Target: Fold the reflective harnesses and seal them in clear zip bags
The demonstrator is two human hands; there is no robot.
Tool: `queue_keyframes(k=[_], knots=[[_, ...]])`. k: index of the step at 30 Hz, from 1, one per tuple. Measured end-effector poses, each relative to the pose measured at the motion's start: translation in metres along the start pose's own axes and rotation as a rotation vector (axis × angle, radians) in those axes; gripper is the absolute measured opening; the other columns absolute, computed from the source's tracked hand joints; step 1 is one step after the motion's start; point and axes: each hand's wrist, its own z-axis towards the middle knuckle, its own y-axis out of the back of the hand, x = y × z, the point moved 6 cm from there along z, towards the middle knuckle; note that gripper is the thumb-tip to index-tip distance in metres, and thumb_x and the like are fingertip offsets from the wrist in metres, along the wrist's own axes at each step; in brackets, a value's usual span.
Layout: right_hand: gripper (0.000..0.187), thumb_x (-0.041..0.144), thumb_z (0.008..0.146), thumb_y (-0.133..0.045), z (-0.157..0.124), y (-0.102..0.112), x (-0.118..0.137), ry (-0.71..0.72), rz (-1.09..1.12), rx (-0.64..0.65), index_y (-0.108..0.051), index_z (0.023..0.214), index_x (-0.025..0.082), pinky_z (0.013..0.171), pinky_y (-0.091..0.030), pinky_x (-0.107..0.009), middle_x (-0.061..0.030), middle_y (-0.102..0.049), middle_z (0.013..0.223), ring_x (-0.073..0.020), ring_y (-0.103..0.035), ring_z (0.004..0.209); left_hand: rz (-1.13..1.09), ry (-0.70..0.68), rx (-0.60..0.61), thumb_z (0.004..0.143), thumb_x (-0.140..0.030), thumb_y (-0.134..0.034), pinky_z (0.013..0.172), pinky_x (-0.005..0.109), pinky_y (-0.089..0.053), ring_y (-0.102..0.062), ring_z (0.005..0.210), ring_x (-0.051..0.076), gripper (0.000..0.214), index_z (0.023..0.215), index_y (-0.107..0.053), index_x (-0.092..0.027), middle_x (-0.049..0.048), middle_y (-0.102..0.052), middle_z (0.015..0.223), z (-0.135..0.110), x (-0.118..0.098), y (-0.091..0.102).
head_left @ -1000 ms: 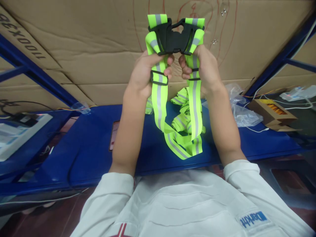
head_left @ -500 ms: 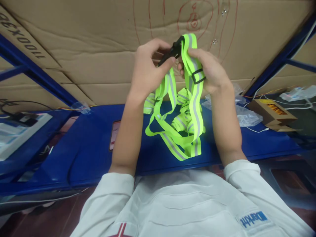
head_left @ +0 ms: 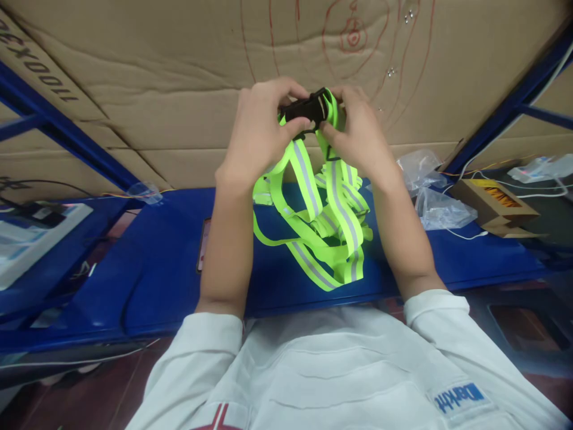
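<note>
A black plastic buckle (head_left: 304,112) is held up between my two hands. My left hand (head_left: 264,122) pinches its left part, thumb in front and fingers behind. On the other side, my right hand (head_left: 358,128) is closed on the neon yellow-green strap (head_left: 332,107) right beside the buckle. The strap has a grey reflective stripe and hangs in loops (head_left: 308,263) down to the blue table. A black slider (head_left: 332,154) sits on it just below my right thumb. More bundled strap of the same kind (head_left: 331,221) lies behind the loops.
A cardboard panel (head_left: 188,119) with red drawn lines stands at the back. A phone (head_left: 203,245) lies by my left forearm. To the right are clear plastic bags (head_left: 443,209) and an open cardboard box (head_left: 496,206). Blue metal posts (head_left: 67,143) frame both sides.
My right hand has come down and inward to the buckle, off the strap's upper loop. The buckle has turned more level and shows its broad face.
</note>
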Motion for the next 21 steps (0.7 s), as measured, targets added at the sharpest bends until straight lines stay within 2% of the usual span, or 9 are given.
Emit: queue_keyframes(k=[3,5,8,11,13,16,18,21], knots=[[0.018,0.017,0.088,-0.073,0.004,0.006,-0.004,-0.026,-0.025,-0.052,-0.065,0.093,0.033,0.099,-0.057,-0.04,-0.0043,-0.075,0.11,-0.0309,-0.065,0.119,-0.131,0.044,0.079,0.085,-0.033,-0.088,0.109,0.052,-0.055,-0.075,0.109,0.032,0.022,0.106,-0.084,-0.026,0.0056,-0.084,0.109,-0.002,0.007,0.003],[0.015,0.018,0.092,-0.065,0.004,0.011,-0.003,-0.036,-0.019,-0.042,-0.065,0.085,0.031,0.087,-0.057,-0.038,-0.0052,-0.071,0.091,-0.028,-0.066,0.1,-0.137,0.103,0.163,0.078,-0.034,-0.089,0.106,0.054,-0.056,-0.075,0.106,0.034,0.022,0.099,-0.085,-0.029,0.0063,-0.084,0.108,-0.003,0.018,0.003],[0.023,0.024,0.096,-0.063,0.002,0.013,-0.005,-0.121,0.06,0.096,-0.068,0.075,0.028,0.068,-0.055,-0.036,-0.0049,-0.061,0.071,-0.0236,-0.058,0.071,-0.014,0.232,0.271,0.073,-0.038,-0.089,0.098,0.058,-0.056,-0.069,0.084,0.031,0.016,0.086,-0.084,-0.029,0.0052,-0.079,0.083,-0.004,0.041,0.003],[0.014,0.032,0.09,-0.068,0.0,0.014,-0.013,-0.212,0.192,0.237,-0.077,0.08,0.028,0.061,-0.057,-0.042,-0.0063,-0.065,0.071,-0.0237,-0.055,0.06,0.001,0.275,0.338,0.075,-0.043,-0.09,0.106,0.062,-0.053,-0.067,0.085,0.031,0.019,0.081,-0.082,-0.028,0.0039,-0.072,0.07,-0.004,0.054,0.003],[0.008,0.034,0.077,-0.074,0.001,0.019,-0.02,-0.238,0.272,0.261,-0.079,0.08,0.029,0.062,-0.059,-0.045,-0.0081,-0.068,0.075,-0.0262,-0.059,0.063,-0.13,0.261,0.4,0.075,-0.048,-0.095,0.11,0.063,-0.052,-0.07,0.092,0.032,0.028,0.089,-0.083,-0.027,0.0061,-0.078,0.081,-0.006,0.05,0.002],[0.014,0.034,0.063,-0.078,0.001,0.029,-0.034,-0.287,0.379,0.266,-0.075,0.077,0.03,0.058,-0.055,-0.042,-0.008,-0.07,0.076,-0.0247,-0.057,0.063,-0.358,0.227,0.479,0.08,-0.056,-0.097,0.094,0.059,-0.06,-0.071,0.082,0.028,0.048,0.116,-0.083,-0.028,0.0086,-0.082,0.093,-0.014,0.03,0.006],[0.015,0.031,0.065,-0.077,0.0,0.032,-0.04,-0.287,0.462,0.284,-0.075,0.079,0.028,0.058,-0.052,-0.037,-0.0058,-0.071,0.078,-0.0217,-0.058,0.062,-0.433,0.204,0.438,0.086,-0.058,-0.096,0.083,0.053,-0.061,-0.07,0.072,0.025,0.054,0.128,-0.08,-0.028,0.0057,-0.078,0.084,-0.018,0.017,0.013],[0.018,0.027,0.069,-0.079,-0.005,0.024,-0.04,-0.247,0.568,0.363,-0.074,0.086,0.025,0.067,-0.055,-0.03,-0.0017,-0.074,0.086,-0.0175,-0.066,0.073,-0.521,0.138,0.244,0.09,-0.063,-0.093,0.075,0.045,-0.056,-0.067,0.069,0.024,0.05,0.126,-0.08,-0.031,0.0022,-0.069,0.075,-0.017,0.007,0.017]])
